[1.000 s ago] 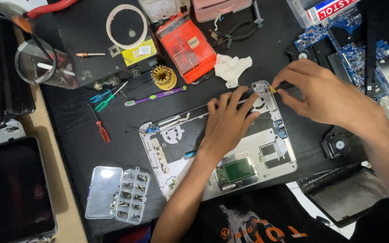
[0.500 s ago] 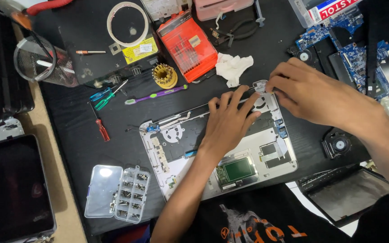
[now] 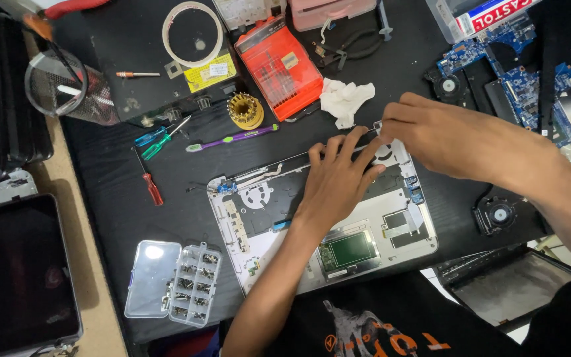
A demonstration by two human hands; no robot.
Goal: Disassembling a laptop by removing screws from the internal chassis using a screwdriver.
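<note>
Screws sorted in clear compartment box (image 3: 191, 284), left hand (image 3: 338, 182) fingers flat on laptop chassis (image 3: 259, 228), right hand (image 3: 441, 139) pinching its edge

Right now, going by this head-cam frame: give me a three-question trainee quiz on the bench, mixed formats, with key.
1. True or false: the left hand lies flat on the opened silver laptop base.
2. Multiple choice: what lies directly left of the crumpled white tissue? A) the orange plastic bit case B) a soldering iron C) a coffee mug
3. Fill in: the clear plastic compartment box of screws sits on the black mat with its lid ____.

Key
1. True; the right hand works at the base's far edge.
2. A
3. open
</note>
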